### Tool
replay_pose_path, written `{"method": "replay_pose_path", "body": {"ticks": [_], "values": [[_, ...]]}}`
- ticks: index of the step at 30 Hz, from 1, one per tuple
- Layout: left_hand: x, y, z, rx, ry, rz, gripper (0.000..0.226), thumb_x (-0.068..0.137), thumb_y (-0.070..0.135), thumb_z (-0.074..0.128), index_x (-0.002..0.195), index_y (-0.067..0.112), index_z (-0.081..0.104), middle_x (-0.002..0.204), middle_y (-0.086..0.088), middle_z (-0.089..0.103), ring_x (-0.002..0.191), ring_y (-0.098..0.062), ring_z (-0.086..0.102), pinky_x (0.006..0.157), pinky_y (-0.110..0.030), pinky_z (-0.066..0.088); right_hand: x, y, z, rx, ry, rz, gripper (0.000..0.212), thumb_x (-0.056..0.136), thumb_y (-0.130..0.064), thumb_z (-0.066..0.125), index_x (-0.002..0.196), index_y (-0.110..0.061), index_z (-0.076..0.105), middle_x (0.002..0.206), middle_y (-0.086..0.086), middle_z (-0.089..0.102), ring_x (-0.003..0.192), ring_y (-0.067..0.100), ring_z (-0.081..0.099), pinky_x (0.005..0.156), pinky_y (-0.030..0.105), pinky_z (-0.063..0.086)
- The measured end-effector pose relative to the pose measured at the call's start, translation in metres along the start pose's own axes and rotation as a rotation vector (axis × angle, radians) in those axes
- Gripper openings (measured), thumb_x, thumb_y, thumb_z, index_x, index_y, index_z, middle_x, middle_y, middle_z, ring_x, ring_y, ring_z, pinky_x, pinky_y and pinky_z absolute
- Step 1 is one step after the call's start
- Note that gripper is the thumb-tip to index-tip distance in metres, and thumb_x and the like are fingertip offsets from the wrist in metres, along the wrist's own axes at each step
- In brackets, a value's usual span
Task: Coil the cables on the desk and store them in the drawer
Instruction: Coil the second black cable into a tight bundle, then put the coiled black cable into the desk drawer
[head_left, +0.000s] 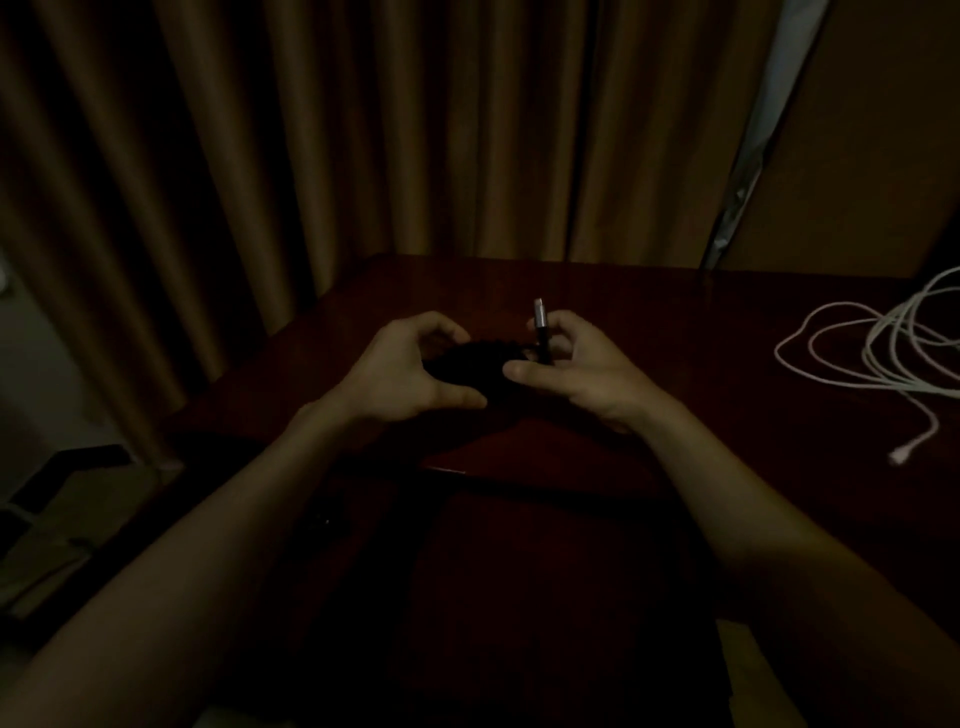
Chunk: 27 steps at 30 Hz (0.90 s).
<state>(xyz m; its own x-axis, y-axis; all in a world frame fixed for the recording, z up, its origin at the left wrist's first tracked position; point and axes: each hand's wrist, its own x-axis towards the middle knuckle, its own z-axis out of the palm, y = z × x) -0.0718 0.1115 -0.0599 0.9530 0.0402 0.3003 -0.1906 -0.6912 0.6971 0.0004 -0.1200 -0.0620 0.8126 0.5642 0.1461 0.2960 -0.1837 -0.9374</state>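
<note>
A black cable is bunched into a dark coil above the middle of the dark wooden desk. My left hand curls round the coil's left side. My right hand pinches the cable's plug end, whose silver tip points up. A white cable lies in loose loops on the desk at the far right, its connector toward the front edge. The room is dim, so the coil's turns are hard to make out. No drawer shows clearly.
Brown curtains hang right behind the desk. A pale strip of window edge shows at the upper right. A dark chair or stand and pale floor lie to the left, below the desk's corner.
</note>
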Motion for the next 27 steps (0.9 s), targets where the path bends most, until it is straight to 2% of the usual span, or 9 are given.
{"method": "replay_pose_path", "body": {"ticks": [2, 5, 7, 8, 10, 13, 18, 22, 27], "values": [[-0.028, 0.004, -0.008, -0.031, -0.01, -0.008, 0.059, 0.06, 0.031, 0.101, 0.109, 0.026, 0.068, 0.107, 0.007, 0.073, 0.099, -0.009, 0.072, 0.088, -0.042, 0.063, -0.022, -0.004, 0.011, -0.024, -0.018, -0.009, 0.061, 0.083, -0.028, 0.084, 0.133, -0.025, 0.048, 0.116, 0.004, 0.069, 0.094, 0.011, 0.073, 0.072, 0.017, 0.056], [-0.068, 0.005, -0.011, -0.057, -0.052, -0.042, 0.054, 0.062, 0.025, 0.1, 0.108, 0.022, 0.07, 0.106, 0.006, 0.075, 0.099, -0.008, 0.073, 0.093, -0.039, 0.061, -0.051, 0.002, 0.027, -0.061, -0.073, 0.019, 0.086, 0.067, -0.055, 0.088, 0.137, -0.025, 0.048, 0.128, 0.003, 0.066, 0.103, 0.016, 0.073, 0.084, 0.03, 0.061], [-0.091, 0.003, -0.01, -0.056, -0.082, -0.059, 0.054, 0.063, 0.025, 0.099, 0.109, 0.022, 0.07, 0.108, 0.006, 0.075, 0.1, -0.007, 0.072, 0.093, -0.037, 0.061, -0.066, 0.008, 0.039, -0.195, -0.059, 0.033, 0.112, 0.06, -0.068, 0.086, 0.152, -0.024, 0.041, 0.144, 0.0, 0.052, 0.116, 0.021, 0.067, 0.091, 0.034, 0.06], [-0.1, 0.002, -0.009, -0.043, -0.105, -0.064, 0.054, 0.064, 0.025, 0.098, 0.11, 0.023, 0.07, 0.109, 0.006, 0.074, 0.101, -0.006, 0.072, 0.093, -0.037, 0.061, -0.074, 0.009, 0.045, -0.279, -0.038, 0.02, 0.116, 0.064, -0.066, 0.086, 0.158, -0.023, 0.033, 0.147, -0.003, 0.041, 0.12, 0.02, 0.061, 0.091, 0.031, 0.058], [-0.117, -0.002, -0.006, 0.007, -0.143, -0.078, 0.054, 0.065, 0.028, 0.098, 0.111, 0.026, 0.069, 0.113, 0.008, 0.071, 0.102, -0.005, 0.07, 0.091, -0.037, 0.061, -0.091, 0.014, 0.054, -0.426, 0.017, -0.07, 0.108, 0.074, -0.058, 0.084, 0.16, -0.023, 0.03, 0.141, -0.008, 0.03, 0.125, 0.013, 0.046, 0.097, 0.026, 0.048], [-0.134, -0.009, 0.002, 0.038, -0.178, -0.09, 0.053, 0.067, 0.028, 0.098, 0.11, 0.028, 0.067, 0.115, 0.009, 0.067, 0.101, -0.007, 0.069, 0.088, -0.038, 0.063, -0.11, 0.017, 0.062, -0.737, -0.024, -0.294, 0.083, 0.079, -0.06, 0.078, 0.151, -0.029, 0.048, 0.128, -0.009, 0.035, 0.123, 0.011, 0.033, 0.106, 0.034, 0.04], [-0.149, -0.019, 0.013, 0.102, -0.233, -0.07, 0.053, 0.068, 0.038, 0.096, 0.113, 0.03, 0.069, 0.115, 0.014, 0.068, 0.108, -0.002, 0.066, 0.096, -0.038, 0.058, -0.12, 0.025, 0.074, -0.921, -0.298, -0.276, 0.07, 0.086, -0.053, 0.077, 0.146, -0.025, 0.053, 0.126, -0.004, 0.051, 0.117, 0.013, 0.046, 0.096, 0.026, 0.038], [-0.151, -0.024, 0.023, 0.19, -0.296, -0.088, 0.055, 0.069, 0.043, 0.094, 0.117, 0.032, 0.07, 0.118, 0.016, 0.067, 0.113, -0.001, 0.063, 0.102, -0.036, 0.055, -0.12, 0.035, 0.079, -0.951, -0.354, -0.212, 0.062, 0.088, -0.048, 0.077, 0.141, -0.022, 0.056, 0.123, -0.004, 0.053, 0.115, 0.014, 0.053, 0.094, 0.028, 0.046], [-0.149, -0.023, 0.025, 0.276, -0.342, -0.075, 0.064, 0.079, 0.041, 0.088, 0.135, 0.021, 0.066, 0.131, 0.006, 0.066, 0.121, -0.008, 0.061, 0.104, -0.029, 0.051, -0.118, 0.044, 0.084, -0.91, -0.341, -0.191, 0.054, 0.091, -0.045, 0.075, 0.137, -0.021, 0.059, 0.114, -0.003, 0.055, 0.106, 0.015, 0.057, 0.09, 0.031, 0.05]]}}
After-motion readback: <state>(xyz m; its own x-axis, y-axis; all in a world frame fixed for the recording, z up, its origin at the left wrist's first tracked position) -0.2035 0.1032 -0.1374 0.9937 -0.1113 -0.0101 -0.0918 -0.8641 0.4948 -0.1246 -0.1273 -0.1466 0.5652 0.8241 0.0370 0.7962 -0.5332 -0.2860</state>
